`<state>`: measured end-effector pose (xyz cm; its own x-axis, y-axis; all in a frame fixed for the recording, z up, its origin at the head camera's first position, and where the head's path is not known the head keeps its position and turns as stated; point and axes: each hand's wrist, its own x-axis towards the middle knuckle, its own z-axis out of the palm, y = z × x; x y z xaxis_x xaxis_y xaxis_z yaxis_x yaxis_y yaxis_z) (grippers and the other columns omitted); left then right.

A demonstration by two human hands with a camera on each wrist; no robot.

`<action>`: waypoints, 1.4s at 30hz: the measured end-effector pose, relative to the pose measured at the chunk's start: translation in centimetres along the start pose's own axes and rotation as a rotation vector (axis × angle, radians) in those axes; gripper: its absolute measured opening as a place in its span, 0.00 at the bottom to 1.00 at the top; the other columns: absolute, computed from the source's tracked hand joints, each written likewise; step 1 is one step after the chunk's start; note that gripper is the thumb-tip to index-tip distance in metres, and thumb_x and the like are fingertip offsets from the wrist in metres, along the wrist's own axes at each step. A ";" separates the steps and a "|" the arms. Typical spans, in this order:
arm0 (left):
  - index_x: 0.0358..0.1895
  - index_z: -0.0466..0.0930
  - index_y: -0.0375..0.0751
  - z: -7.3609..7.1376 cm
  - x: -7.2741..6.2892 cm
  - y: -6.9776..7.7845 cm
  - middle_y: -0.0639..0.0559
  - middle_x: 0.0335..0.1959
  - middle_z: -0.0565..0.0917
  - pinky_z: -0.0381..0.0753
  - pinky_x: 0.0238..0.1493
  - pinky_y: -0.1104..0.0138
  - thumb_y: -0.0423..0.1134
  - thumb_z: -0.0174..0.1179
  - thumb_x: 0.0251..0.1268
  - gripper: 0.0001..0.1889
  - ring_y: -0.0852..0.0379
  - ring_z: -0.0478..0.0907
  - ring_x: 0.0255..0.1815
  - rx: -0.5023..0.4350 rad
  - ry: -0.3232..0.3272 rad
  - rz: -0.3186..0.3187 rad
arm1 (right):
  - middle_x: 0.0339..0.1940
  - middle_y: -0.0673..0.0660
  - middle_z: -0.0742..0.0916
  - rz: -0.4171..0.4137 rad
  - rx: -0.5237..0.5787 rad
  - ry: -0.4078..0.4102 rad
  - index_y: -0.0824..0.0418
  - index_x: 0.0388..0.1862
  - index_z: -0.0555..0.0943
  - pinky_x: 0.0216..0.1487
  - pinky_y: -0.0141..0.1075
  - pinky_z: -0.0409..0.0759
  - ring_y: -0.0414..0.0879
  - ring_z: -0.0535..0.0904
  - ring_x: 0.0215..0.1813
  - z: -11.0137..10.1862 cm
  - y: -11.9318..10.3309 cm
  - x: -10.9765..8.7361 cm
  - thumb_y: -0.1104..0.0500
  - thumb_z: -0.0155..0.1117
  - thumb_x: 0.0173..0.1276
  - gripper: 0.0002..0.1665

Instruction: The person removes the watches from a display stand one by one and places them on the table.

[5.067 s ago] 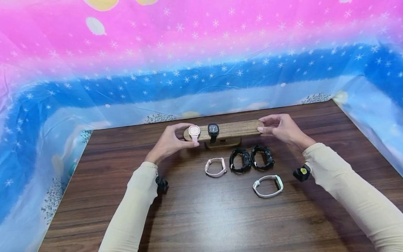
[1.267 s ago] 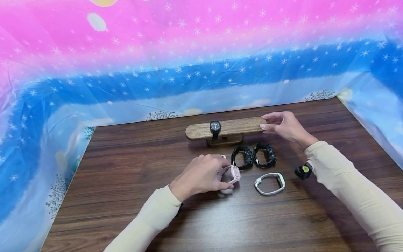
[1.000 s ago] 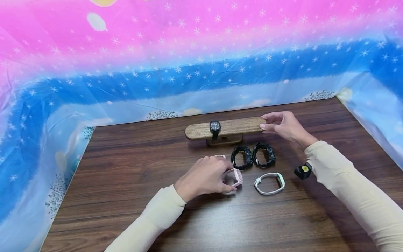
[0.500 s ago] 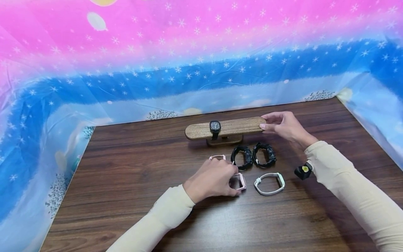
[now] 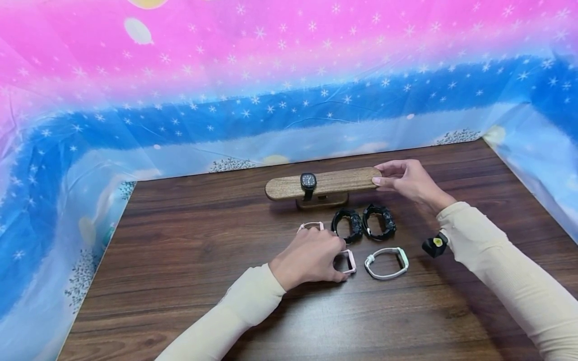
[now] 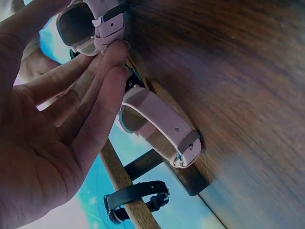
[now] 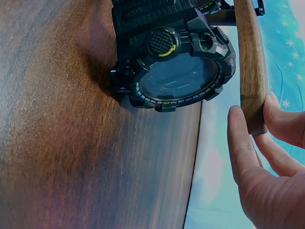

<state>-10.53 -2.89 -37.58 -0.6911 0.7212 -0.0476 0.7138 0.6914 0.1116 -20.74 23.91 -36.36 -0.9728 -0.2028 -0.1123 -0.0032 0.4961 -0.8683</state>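
My left hand (image 5: 311,258) pinches a pink watch (image 5: 352,261) between thumb and fingers, low over the table; the hand hides most of its strap. The left wrist view shows this watch's strap buckle (image 6: 110,24) at my fingertips. A second pink watch (image 5: 311,224) lies just behind that hand, partly covered by it. At the back, my right hand (image 5: 408,186) grips the right end of a wooden watch stand (image 5: 347,181), thumb on one face and fingers on the other. Strapped around the stand's bar, left of its middle, is a black square watch (image 5: 308,181).
Two chunky black sports watches (image 5: 384,223) stand side by side in front of the stand. A pale watch with a white strap (image 5: 384,276) lies to the right of my left hand. The dark wooden table (image 5: 180,240) ends at a patterned cloth backdrop (image 5: 253,120).
The pink watch has come off the stand's left end and down to the table in my left hand, shifting slightly right and nearer over the last second. The right hand keeps its grip.
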 end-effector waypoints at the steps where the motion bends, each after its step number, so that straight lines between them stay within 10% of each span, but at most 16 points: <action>1: 0.21 0.73 0.56 0.0 0.1 0.0 0.63 0.19 0.73 0.67 0.16 0.65 0.62 0.75 0.49 0.21 0.59 0.70 0.20 0.002 -0.004 -0.002 | 0.61 0.69 0.80 -0.002 -0.002 0.000 0.68 0.69 0.74 0.56 0.45 0.84 0.47 0.88 0.46 0.0 0.0 0.0 0.57 0.68 0.72 0.31; 30: 0.29 0.80 0.57 -0.4 0.0 0.4 0.65 0.24 0.75 0.67 0.18 0.64 0.70 0.72 0.48 0.23 0.59 0.71 0.23 -0.012 -0.006 -0.022 | 0.61 0.69 0.81 -0.003 -0.009 0.003 0.68 0.69 0.74 0.55 0.45 0.84 0.47 0.88 0.46 0.1 0.1 0.1 0.56 0.69 0.72 0.31; 42: 0.48 0.88 0.45 -4.0 -1.6 -1.8 0.56 0.36 0.87 0.65 0.15 0.72 0.59 0.71 0.60 0.23 0.65 0.67 0.19 -0.196 0.198 -0.041 | 0.61 0.68 0.81 0.003 -0.028 0.006 0.65 0.70 0.74 0.57 0.49 0.83 0.50 0.88 0.48 0.0 0.0 0.0 0.54 0.69 0.72 0.32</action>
<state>-11.16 -5.41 -33.74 -0.7413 0.6572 0.1363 0.6627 0.6844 0.3040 -20.78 23.95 -36.37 -0.9741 -0.1961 -0.1123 -0.0064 0.5206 -0.8538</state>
